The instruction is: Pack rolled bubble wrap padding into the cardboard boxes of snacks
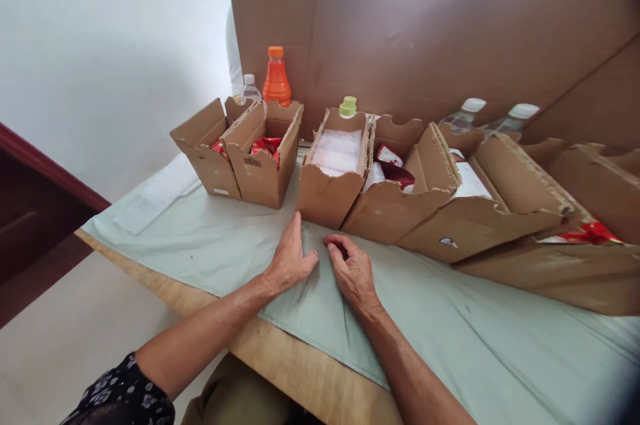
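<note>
Brown cardboard makes up the middle box (pixel 327 198), which stands at the centre of the frame with clear packs (pixel 337 148) lying inside it, close under its rim. Just in front of it I have my left hand (pixel 289 257), fingers straight and thumb spread away, holding nothing; its fingertips come right up to the box's lower left corner, though I cannot tell whether they touch. My right hand (pixel 353 271) lies to the right of it on the green cloth (pixel 225 238), fingers loosely curled with a narrow gap to the thumb, and I see nothing in it. As I judge it, the setting-out looks done: boxes stand in a row and those I can see into have something in them, while handling any of it is still left, since both hands are bare. Right of centre, the next box (pixel 375 215) holds a dark red packet (pixel 400 175); left of centre, two boxes (pixel 263 178) hold red packets (pixel 266 146). Behind the row stand an orange bottle (pixel 277 81) and a green cap (pixel 348 106), against a cardboard panel (pixel 400 38) across the top of the frame.
</note>
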`<action>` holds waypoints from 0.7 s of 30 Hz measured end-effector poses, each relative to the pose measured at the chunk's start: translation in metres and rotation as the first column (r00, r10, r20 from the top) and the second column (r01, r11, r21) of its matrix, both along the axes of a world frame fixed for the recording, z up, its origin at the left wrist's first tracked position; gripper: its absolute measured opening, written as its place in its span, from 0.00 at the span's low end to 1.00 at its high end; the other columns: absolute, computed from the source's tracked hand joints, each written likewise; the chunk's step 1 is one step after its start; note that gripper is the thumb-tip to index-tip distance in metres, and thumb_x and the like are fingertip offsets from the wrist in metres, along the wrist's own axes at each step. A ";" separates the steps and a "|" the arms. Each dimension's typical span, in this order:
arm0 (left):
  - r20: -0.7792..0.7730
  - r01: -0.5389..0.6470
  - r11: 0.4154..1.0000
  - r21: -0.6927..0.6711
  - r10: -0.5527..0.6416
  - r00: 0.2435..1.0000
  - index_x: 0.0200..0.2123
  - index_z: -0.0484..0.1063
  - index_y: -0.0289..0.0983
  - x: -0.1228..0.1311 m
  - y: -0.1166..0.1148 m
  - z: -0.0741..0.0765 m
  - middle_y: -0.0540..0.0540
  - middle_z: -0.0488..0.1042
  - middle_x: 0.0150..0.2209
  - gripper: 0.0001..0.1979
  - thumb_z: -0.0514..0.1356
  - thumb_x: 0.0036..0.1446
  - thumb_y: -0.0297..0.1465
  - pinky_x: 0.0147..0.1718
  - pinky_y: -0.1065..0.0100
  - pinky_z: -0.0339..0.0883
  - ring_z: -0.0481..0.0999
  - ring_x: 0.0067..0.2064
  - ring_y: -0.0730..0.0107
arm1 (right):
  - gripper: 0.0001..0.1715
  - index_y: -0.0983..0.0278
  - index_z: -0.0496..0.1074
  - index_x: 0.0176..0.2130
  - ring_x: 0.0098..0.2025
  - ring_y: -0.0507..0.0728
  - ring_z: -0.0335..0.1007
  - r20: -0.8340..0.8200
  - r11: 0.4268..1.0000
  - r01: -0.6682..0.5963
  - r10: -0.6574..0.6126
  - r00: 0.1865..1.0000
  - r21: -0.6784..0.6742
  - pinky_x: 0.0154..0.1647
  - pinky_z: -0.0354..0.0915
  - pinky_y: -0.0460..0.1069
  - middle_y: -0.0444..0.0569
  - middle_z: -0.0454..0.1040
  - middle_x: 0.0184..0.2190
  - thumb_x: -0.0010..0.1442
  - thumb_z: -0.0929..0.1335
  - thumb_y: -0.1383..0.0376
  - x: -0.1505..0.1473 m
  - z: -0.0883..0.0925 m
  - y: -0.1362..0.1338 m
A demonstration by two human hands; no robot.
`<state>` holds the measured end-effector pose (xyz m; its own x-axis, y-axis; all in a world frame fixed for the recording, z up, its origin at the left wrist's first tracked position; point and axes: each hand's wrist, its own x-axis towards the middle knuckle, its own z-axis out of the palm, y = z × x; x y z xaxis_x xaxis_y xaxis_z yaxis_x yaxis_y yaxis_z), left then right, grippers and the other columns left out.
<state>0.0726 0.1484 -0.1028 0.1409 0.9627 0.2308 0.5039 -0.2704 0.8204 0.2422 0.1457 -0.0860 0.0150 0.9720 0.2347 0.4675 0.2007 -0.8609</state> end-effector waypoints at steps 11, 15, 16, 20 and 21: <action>-0.586 0.473 0.856 0.209 -0.277 0.761 0.65 0.67 0.38 -0.020 -0.164 0.005 0.38 0.67 0.70 0.28 0.55 0.70 0.49 0.74 0.44 0.46 0.60 0.74 0.49 | 0.21 0.62 0.78 0.39 0.38 0.62 0.79 0.091 0.999 -0.012 0.008 0.996 0.047 0.44 0.72 0.56 0.54 0.84 0.38 0.61 0.64 0.51 -0.004 0.002 0.002; -0.539 0.389 0.789 0.476 -0.089 0.838 0.53 0.75 0.38 -0.019 -0.166 -0.026 0.42 0.77 0.61 0.19 0.56 0.71 0.45 0.73 0.47 0.48 0.69 0.67 0.55 | 0.23 0.61 0.75 0.53 0.40 0.59 0.79 0.143 0.987 -0.105 0.088 0.986 0.118 0.46 0.72 0.54 0.51 0.83 0.40 0.63 0.65 0.55 -0.036 0.036 0.000; -0.508 0.365 0.769 0.525 -0.060 0.859 0.51 0.76 0.37 -0.017 -0.165 -0.031 0.42 0.78 0.59 0.18 0.57 0.70 0.44 0.73 0.46 0.49 0.70 0.65 0.54 | 0.26 0.61 0.72 0.59 0.39 0.58 0.78 0.168 0.978 -0.142 0.117 0.979 0.149 0.46 0.72 0.53 0.50 0.83 0.41 0.64 0.65 0.56 -0.049 0.052 0.002; -0.424 0.318 0.741 0.592 -0.049 0.904 0.48 0.78 0.35 -0.007 -0.161 -0.043 0.38 0.80 0.54 0.22 0.59 0.66 0.47 0.67 0.43 0.61 0.74 0.61 0.49 | 0.38 0.60 0.55 0.73 0.34 0.58 0.76 0.408 0.951 -0.246 0.153 0.900 0.188 0.43 0.69 0.54 0.47 0.82 0.38 0.67 0.63 0.62 -0.105 0.128 0.030; -0.406 0.310 0.748 0.587 -0.059 0.912 0.47 0.78 0.35 -0.005 -0.161 -0.043 0.37 0.81 0.53 0.22 0.60 0.65 0.47 0.65 0.43 0.64 0.75 0.60 0.48 | 0.39 0.61 0.55 0.73 0.34 0.59 0.75 0.488 0.959 -0.240 0.139 0.862 0.151 0.42 0.69 0.54 0.48 0.82 0.36 0.66 0.64 0.63 -0.117 0.143 0.041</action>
<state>0.0672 -0.0129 -0.1454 0.4893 0.5587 0.6697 0.5962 -0.7747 0.2107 0.1251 0.1866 0.0570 -0.3250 0.8763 0.3556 0.7400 0.4698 -0.4814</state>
